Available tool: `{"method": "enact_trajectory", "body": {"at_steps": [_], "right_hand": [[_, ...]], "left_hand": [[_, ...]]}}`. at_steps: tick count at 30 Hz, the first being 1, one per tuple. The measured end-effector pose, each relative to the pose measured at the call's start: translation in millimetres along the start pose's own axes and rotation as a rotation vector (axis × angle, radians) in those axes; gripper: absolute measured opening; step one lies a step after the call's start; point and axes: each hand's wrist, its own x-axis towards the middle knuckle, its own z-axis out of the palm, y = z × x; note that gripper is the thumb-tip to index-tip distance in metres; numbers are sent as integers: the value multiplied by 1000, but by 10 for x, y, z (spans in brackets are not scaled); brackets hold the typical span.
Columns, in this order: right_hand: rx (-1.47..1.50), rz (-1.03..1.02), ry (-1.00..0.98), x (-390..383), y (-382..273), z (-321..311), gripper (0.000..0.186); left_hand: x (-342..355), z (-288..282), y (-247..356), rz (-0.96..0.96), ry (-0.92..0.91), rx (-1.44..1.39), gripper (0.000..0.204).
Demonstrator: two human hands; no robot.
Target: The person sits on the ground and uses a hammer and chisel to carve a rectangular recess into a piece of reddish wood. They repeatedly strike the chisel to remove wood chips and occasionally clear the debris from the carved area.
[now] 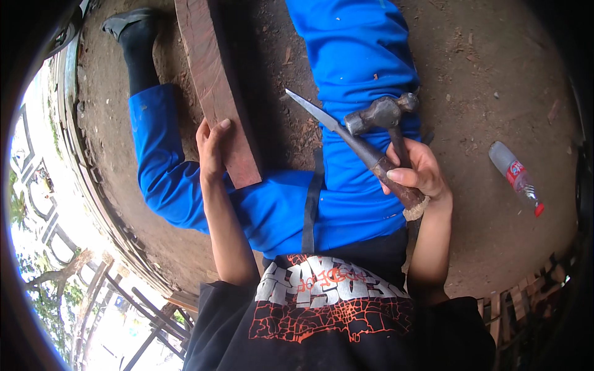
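My left hand [211,148] grips the near end of a long reddish-brown wooden board [218,80], which runs up past the top edge and rests at its near end by my thigh. My right hand [411,170] holds two tools together. One is a chisel [371,154] with a flat tapered steel blade pointing up-left and a dark handle with a pale, frayed end. The other is a ball-peen hammer [383,114], its head above my fingers, over my blue-clad leg.
My legs in blue trousers [352,49] lie on a brown dirt floor [470,86] scattered with wood chips. A plastic bottle [520,182] with a red cap lies at the right. Wooden slats [513,315] show at the lower right; railings and trees [55,278] at the left.
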Motion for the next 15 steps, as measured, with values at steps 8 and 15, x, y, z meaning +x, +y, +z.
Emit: {"method": "enact_trajectory", "body": {"at_steps": [8,15], "right_hand": [[-11,1,4,-1,6,-5,34],[-1,-4,-16,4,0,-17,33]], "left_hand": [[-129,653,206,10,155,288,42],[-201,878,257,314,314,698,33]]}}
